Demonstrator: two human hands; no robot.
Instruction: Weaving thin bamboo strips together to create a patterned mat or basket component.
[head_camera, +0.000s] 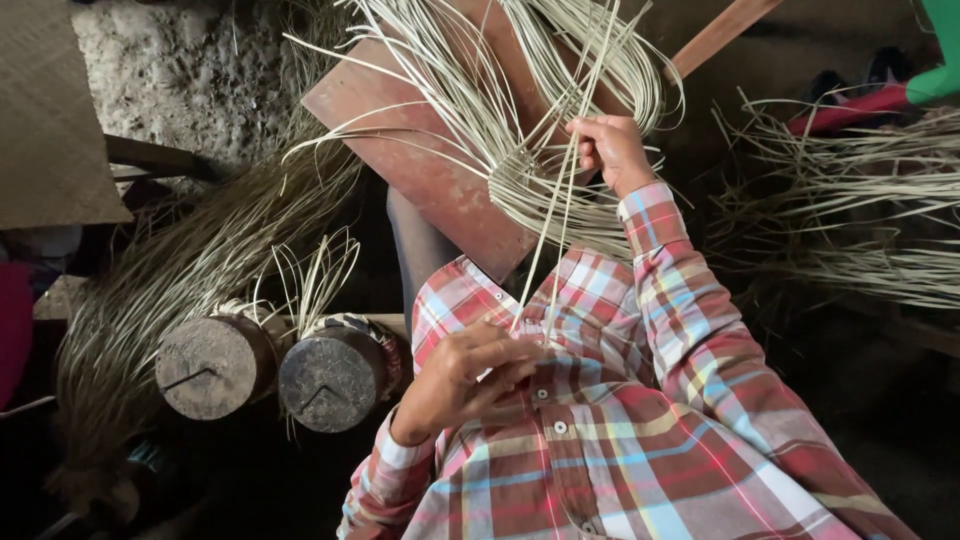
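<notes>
A partly woven piece of pale reed (522, 182) lies on a reddish-brown board (420, 160), its loose strands fanning out upward and to the sides. My right hand (610, 150) grips the weave's right edge and pinches strands there. Two or three long strands (543, 262) run down from it to my left hand (465, 375), which is closed on their lower ends in front of my plaid shirt (620, 420).
Two round wooden blocks (215, 365) (330, 378) with woven reed around their sides stand at the lower left. Loose reed bundles lie at the left (170, 280) and the right (860, 210). A woven mat (50, 110) is top left, a wooden stick (720, 35) and a green object (940, 60) top right.
</notes>
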